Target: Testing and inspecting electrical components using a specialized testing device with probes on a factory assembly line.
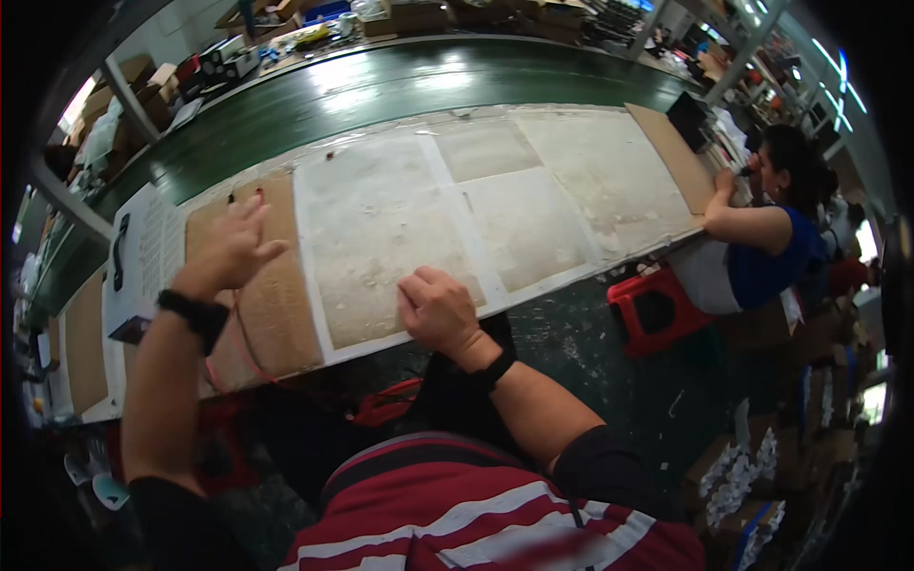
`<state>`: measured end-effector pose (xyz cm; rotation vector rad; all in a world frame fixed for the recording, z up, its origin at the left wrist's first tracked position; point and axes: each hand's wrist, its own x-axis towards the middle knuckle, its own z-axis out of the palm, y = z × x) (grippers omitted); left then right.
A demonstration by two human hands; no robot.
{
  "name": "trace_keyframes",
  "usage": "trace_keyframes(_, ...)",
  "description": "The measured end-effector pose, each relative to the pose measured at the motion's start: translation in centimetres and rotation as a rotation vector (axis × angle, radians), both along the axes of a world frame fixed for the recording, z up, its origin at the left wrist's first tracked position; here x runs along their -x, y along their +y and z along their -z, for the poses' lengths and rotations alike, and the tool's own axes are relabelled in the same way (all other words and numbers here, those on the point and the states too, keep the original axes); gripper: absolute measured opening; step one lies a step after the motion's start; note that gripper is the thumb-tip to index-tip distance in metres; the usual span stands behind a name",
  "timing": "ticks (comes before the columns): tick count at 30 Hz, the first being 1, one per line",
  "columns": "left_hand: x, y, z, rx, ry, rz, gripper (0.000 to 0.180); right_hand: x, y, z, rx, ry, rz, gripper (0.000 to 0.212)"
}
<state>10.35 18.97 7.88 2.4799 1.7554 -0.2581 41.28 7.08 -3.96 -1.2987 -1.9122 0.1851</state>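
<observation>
My left hand [233, 249] is over a brown cardboard sheet [276, 328] on the left of the worktable, its fingers stretched out and apart, holding nothing. Just past its fingertips lie a small red tip [260, 193] and a small black tip [230, 199], apparently wire ends. A thin red wire [249, 354] runs from under that hand to the table's near edge. My right hand [440, 309] rests in a loose fist on the pale, worn table covering [371, 247] near the front edge. Nothing shows in its fingers. Each wrist wears a black band.
A white carton with a black handle [143, 252] stands left of my left hand. Beyond the table runs a green conveyor belt [381, 81]. At the right end a person in blue [776, 238] sits by a red stool [657, 309]. Boxes [747, 514] sit at lower right.
</observation>
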Motion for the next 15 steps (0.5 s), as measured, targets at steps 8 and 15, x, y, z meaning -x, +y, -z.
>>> trace_keyframes(8,-5.0,1.9,7.3,-0.035,-0.117,-0.164,0.086,0.8,0.0,0.1,-0.005,-0.028,0.024,0.004)
trace_keyframes(15,1.2,2.8,8.1,-0.166,-0.166,-0.391,0.076,1.3,0.1,-0.1,0.005,-0.06,0.038,0.007)
